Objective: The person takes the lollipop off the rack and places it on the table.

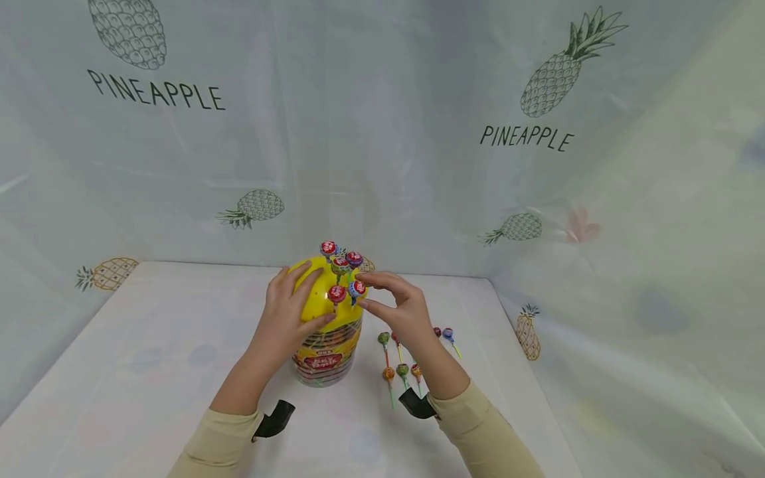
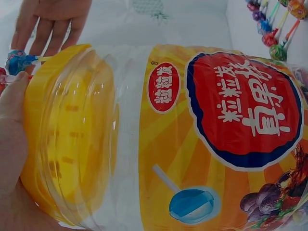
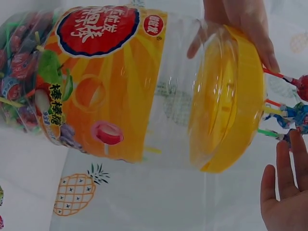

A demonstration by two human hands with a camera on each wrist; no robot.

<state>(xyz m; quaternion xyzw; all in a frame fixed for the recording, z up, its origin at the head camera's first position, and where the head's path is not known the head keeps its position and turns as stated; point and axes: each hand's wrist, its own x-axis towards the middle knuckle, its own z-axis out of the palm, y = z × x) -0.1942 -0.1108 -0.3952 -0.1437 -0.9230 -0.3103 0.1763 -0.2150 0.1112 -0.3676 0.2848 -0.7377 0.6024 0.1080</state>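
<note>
A clear plastic jar (image 1: 325, 362) with a yellow and red label stands upright on the table, topped by a yellow lid (image 1: 319, 307). Several wrapped lollipops (image 1: 337, 293) stick up out of the lid, their sticks in it. My left hand (image 1: 281, 315) grips the lid from its left side, fingers spread over the top and thumb along the front. At the lid's right side my right hand (image 1: 406, 309) pinches a blue lollipop (image 1: 356, 289) between thumb and index finger. Its other fingers extend in the right wrist view, where the pinch itself is out of sight.
On the white table (image 1: 179, 358), right of the jar, several more lollipops (image 1: 388, 374) lie in rows, partly hidden by my right forearm. Wrapped candies (image 3: 21, 67) show inside the jar's lower part. A pineapple-printed curtain (image 1: 382, 133) hangs behind the table.
</note>
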